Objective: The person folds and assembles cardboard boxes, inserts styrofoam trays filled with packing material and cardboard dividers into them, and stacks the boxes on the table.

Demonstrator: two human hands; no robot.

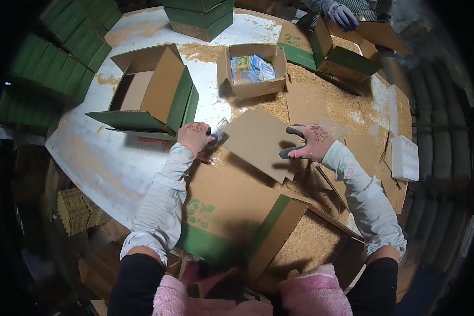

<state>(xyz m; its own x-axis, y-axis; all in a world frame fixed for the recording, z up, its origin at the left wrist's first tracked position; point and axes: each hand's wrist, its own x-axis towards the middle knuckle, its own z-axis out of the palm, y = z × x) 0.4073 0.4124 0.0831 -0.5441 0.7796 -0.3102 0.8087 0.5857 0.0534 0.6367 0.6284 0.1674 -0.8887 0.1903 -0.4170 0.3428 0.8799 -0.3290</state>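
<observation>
My left hand (194, 138), in a pink glove with dark fingertips, is curled at the corner of a standing open carton. A small printed packet (221, 128), partly hidden, shows at its fingertips and appears pinched there. My right hand (310, 141), gloved alike, has thumb and fingers spread over a flat cardboard sheet (256, 138). That sheet lies tilted on the table. Nearest my body is a brown and green carton (225, 197) with its flaps raised and straw-like shavings (308, 241) inside.
An open green-brown carton (162, 87) stands left. Behind, a small box (256, 89) holds colourful packets (252, 68). Another person's gloved hand (343, 16) touches a far carton (347, 61). A white moulded tray (405, 158) leans right. Green boxes (199, 19) are stacked at the back.
</observation>
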